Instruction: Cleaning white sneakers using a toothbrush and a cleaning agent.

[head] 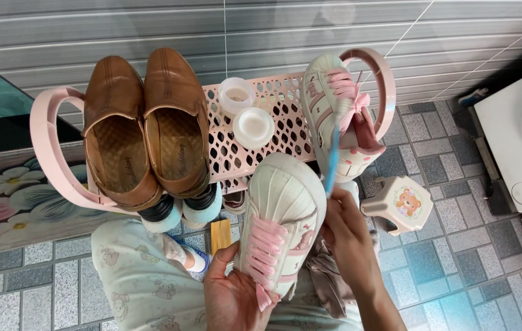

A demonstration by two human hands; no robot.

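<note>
Far left: lying against the wall, a floral panel (pixel 3 202) with pink and white blossoms. Standing just right of it, a pink perforated rack (pixel 273 132) with looped handles at both ends. Resting side by side on the rack's left half, two brown loafers (pixel 144 129), toes pointing far, touching each other. Peeking out below them on a lower tier, rounded toes of pale blue and dark shoes (pixel 181 208). Sitting on the rack's middle, two small round white lids (pixel 245 110), one just behind the other.

Near, below the rack: showing at the frame's bottom, a lap in pale printed pyjamas (pixel 138 276). Lying between lap and rack, a small yellow block (pixel 220 236).

Cupping from below, the left hand (pixel 230 297), fingers curled and pressed against the side of a white sneaker (pixel 282 220) with pink laces. Tilting sole-up and toe-far, the sneaker being held in front of the rack, above the lap, its ribbed toe cap just touching the rack's near edge.

Gripping right beside it, the right hand (pixel 347 236), fingers closed around the handle of a blue toothbrush (pixel 333 153); bristle end pointing far, overlapping the second sneaker (pixel 340 110). Lying on the rack's right end, that matching sneaker, pink laces up. Hanging under the right wrist, a grey cloth (pixel 328 282).

Standing on the tiled floor just right, a small cream stool (pixel 399 205) with a bear picture. Far right: showing partly, a white washing machine (pixel 518 141).
</note>
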